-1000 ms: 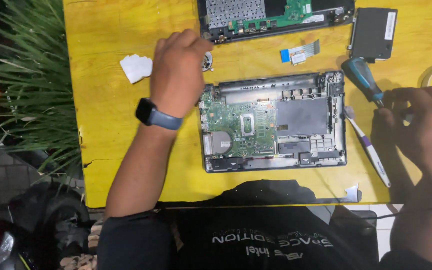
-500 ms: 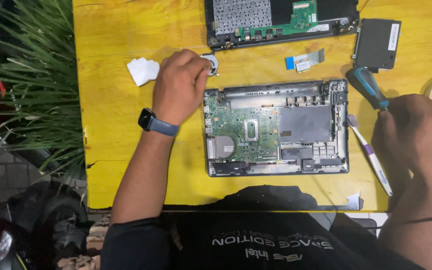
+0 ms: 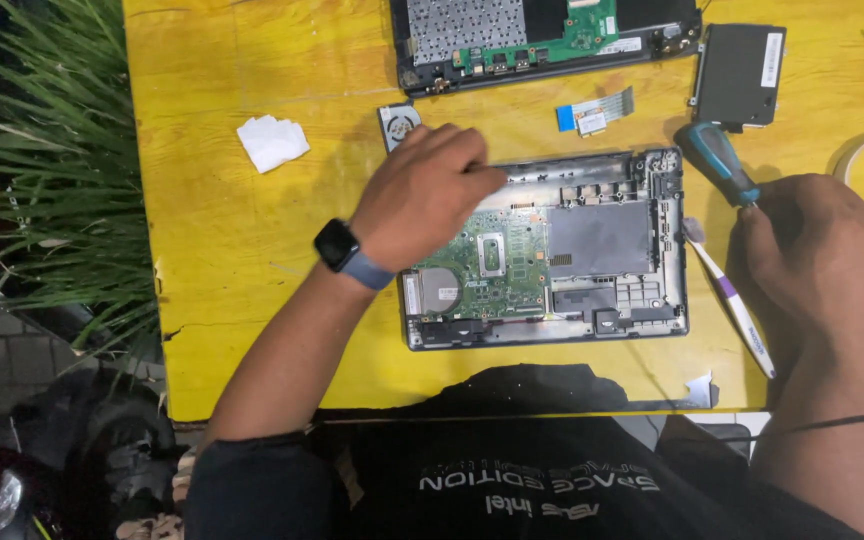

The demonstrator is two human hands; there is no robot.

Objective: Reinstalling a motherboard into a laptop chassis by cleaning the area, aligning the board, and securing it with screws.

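Head view: laptop base (image 3: 592,250) under left hand (image 3: 422,195) (seemingly touching)

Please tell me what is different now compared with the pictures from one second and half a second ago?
The left hand moved from the small fan on the yellow table back over the top left corner of the open laptop base; the fan now lies uncovered, apart from the hand. The right hand stayed on the blue-handled screwdriver. The base, white pen and folded tissue lie as before.

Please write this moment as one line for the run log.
left hand: over open grey laptop base | right hand: on teal-handled screwdriver | yellow wooden table
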